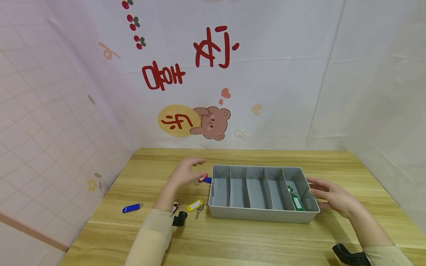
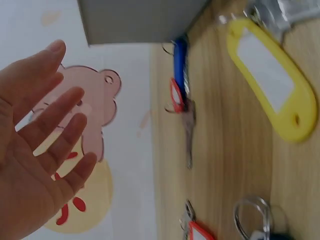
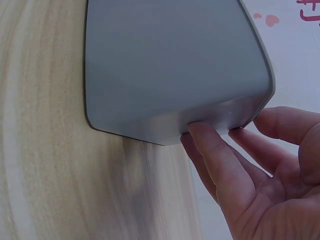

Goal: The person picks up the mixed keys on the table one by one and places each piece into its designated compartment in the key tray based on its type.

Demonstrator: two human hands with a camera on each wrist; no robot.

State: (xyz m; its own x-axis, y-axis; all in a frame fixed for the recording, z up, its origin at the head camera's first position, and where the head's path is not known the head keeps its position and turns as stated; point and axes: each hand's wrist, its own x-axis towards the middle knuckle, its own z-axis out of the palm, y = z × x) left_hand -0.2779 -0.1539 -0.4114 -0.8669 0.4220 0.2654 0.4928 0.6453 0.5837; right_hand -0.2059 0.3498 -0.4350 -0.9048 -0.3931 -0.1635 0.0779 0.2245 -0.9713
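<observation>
A grey divided box [image 1: 259,215] with several compartments sits on the wooden table. My right hand [image 1: 335,196] is at its right end; in the right wrist view the fingertips [image 3: 200,129] rest against the end wall, with the thumb near the rim. Green key tags [image 1: 297,203] lie in the rightmost compartment. My left hand [image 1: 186,172] hovers off the box's left end, fingers spread and nothing in them. Below it are a blue key tag [image 2: 180,65] close against the box, a red-edged tag [image 2: 176,95] and a key [image 2: 189,135].
Left of the box lies a yellow key tag [image 1: 195,205] with keys [image 1: 199,211]. Another blue tag [image 1: 132,208] lies farther left, and a dark tag [image 1: 175,207] is partly hidden by the left wrist. A printed cloth [image 1: 283,92] hangs behind the table.
</observation>
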